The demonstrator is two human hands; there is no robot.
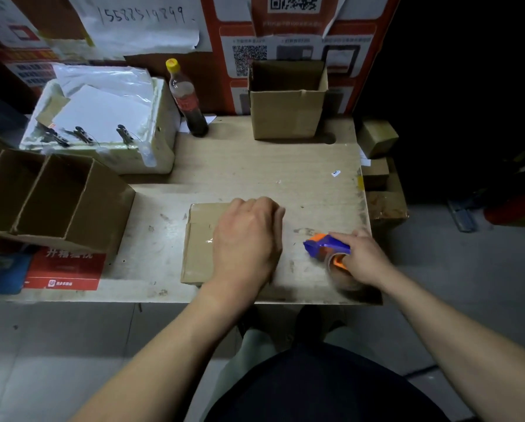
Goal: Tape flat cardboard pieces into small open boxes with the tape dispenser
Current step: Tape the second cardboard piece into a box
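While the left hand (246, 239) lies curled on the flat cardboard piece (198, 245) near the table (240, 166) front edge, the right hand (365, 260) grips the tape dispenser (326, 246) beside it; bare tabletop lies beyond; an open box (285, 117) stands at the back.

Dim overhead light, black right background, wide-angle bowing at edges, slight blur on left hand (246, 242).

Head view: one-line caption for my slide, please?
Left hand presses a taped cardboard box on the table; right hand holds the tape dispenser.
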